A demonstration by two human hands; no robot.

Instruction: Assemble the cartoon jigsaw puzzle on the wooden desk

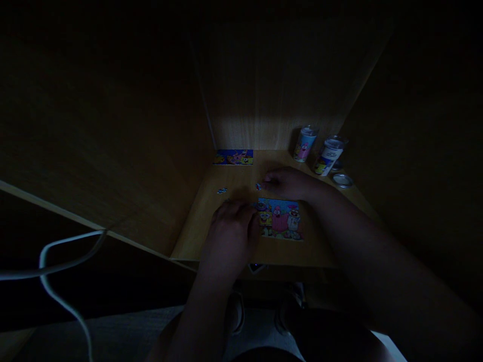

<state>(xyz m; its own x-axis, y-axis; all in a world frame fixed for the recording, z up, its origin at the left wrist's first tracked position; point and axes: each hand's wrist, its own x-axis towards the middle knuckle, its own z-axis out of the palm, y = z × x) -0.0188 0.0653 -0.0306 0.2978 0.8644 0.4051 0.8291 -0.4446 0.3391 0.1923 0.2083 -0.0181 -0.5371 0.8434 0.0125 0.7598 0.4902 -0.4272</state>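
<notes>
A cartoon jigsaw puzzle lies joined on the wooden surface, with bright characters across it. My left hand rests at its left edge, fingers curled down; the fingertips are partly hidden and what they hold, if anything, cannot be made out. Just above the puzzle is my right hand, thumb and fingers pinched together. A small jigsaw piece shows right at those fingertips. Farther left lie some loose jigsaw pieces, apart from both hands.
A cartoon picture strip lies against the back panel. Two clear-topped canisters, one pink-printed and one with a white label, stand at the back right beside a round lid. Wooden panels enclose the surface. A white cable hangs at left.
</notes>
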